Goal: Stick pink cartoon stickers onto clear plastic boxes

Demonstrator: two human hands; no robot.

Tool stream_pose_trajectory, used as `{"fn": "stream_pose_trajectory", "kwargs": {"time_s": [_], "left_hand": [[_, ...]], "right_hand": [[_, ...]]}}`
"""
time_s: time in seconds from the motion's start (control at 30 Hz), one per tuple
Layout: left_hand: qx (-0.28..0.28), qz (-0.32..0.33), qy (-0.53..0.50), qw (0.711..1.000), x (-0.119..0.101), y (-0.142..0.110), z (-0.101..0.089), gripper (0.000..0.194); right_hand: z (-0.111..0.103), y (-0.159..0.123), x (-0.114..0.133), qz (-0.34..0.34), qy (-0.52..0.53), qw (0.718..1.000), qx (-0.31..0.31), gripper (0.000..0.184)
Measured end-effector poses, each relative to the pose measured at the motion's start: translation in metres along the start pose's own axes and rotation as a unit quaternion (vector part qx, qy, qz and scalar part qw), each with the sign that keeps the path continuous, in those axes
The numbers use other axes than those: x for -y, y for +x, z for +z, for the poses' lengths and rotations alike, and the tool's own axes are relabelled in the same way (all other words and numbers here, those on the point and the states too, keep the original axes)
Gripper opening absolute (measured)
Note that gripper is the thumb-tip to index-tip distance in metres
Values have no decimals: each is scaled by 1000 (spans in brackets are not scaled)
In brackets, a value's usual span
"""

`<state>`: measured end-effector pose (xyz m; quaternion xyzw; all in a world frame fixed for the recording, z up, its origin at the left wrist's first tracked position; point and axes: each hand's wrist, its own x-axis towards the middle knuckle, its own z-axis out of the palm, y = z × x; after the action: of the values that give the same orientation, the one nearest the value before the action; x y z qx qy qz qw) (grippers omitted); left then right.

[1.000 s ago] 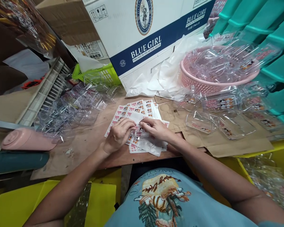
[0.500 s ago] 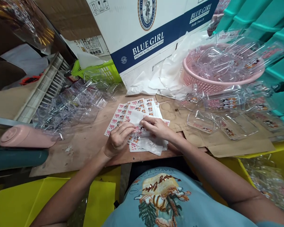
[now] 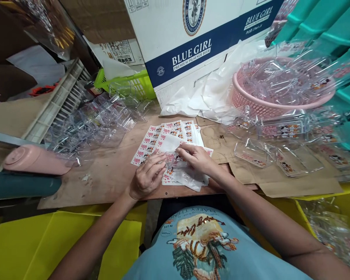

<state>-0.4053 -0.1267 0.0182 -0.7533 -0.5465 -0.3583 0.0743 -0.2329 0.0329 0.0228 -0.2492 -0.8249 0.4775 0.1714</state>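
Note:
A small clear plastic box (image 3: 169,160) with a pink and cat print lies between my hands, its outline hard to make out. My left hand (image 3: 147,177) grips its left side with curled fingers. At its top right, the fingers of my right hand (image 3: 196,158) are pressed together on its edge; the fingertips partly hide what they pinch. Under my hands is a fan of printed sticker sheets (image 3: 147,144). A blank white backing sheet (image 3: 171,143) shows just beyond my fingers, and crumpled translucent film (image 3: 191,179) lies below my right hand.
Stacked clear boxes (image 3: 90,120) stand left, near a pink bottle (image 3: 36,163). On the right, a pink basket (image 3: 280,105) holds clear boxes, with several printed boxes (image 3: 297,155) before it. A beer carton (image 3: 201,54) rises behind; teal bins (image 3: 323,27) stand back right.
My left hand has turned and its fingers lie flatter along the clear box. My right fingers have shifted slightly right. The whole view has moved a little.

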Motion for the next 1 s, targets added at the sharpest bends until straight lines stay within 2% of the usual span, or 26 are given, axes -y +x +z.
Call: {"fn": "stream_pose_trajectory", "kwargs": {"time_s": [0.07, 0.17, 0.27, 0.33, 0.43, 0.5, 0.57, 0.63, 0.7, 0.77, 0.87, 1.0], "left_hand": [[10, -11, 50, 999, -11, 5, 5, 45], [44, -21, 133, 990, -30, 14, 26, 62], [30, -58, 178, 982, -43, 12, 42, 65], [16, -77, 170, 982, -44, 2, 42, 66], [-22, -117, 84, 989, -39, -20, 28, 55], [-85, -213, -9, 973, -37, -31, 19, 37], [-156, -337, -126, 920, -39, -34, 17, 27], [-189, -417, -250, 853, -43, -27, 24, 36], [-187, -434, -339, 814, -46, -14, 37, 51], [-183, -440, -362, 801, -48, 0, 51, 57], [-207, -456, -332, 799, -47, 11, 66, 48], [-226, -440, -316, 809, -45, 8, 71, 45]], "right_hand": [[0, -1, 0, -4, 4, 1000, 0, 39], [1, -1, 0, -4, 15, 1000, -6, 37], [1, -2, 2, 3, 16, 1000, -7, 36], [2, -2, 3, 8, 12, 1000, -3, 36], [1, -1, 3, 14, 5, 1000, -3, 38], [1, -1, 2, 14, 4, 1000, -7, 38], [1, -2, 2, 8, 2, 1000, -17, 38], [3, -4, 2, -3, -3, 1000, -30, 39], [6, -7, 3, -21, -13, 999, -47, 37], [10, -12, 5, -38, -33, 996, -67, 33], [15, -21, 5, -59, -69, 992, -90, 35], [18, -27, 4, -71, -86, 990, -87, 37]]}}
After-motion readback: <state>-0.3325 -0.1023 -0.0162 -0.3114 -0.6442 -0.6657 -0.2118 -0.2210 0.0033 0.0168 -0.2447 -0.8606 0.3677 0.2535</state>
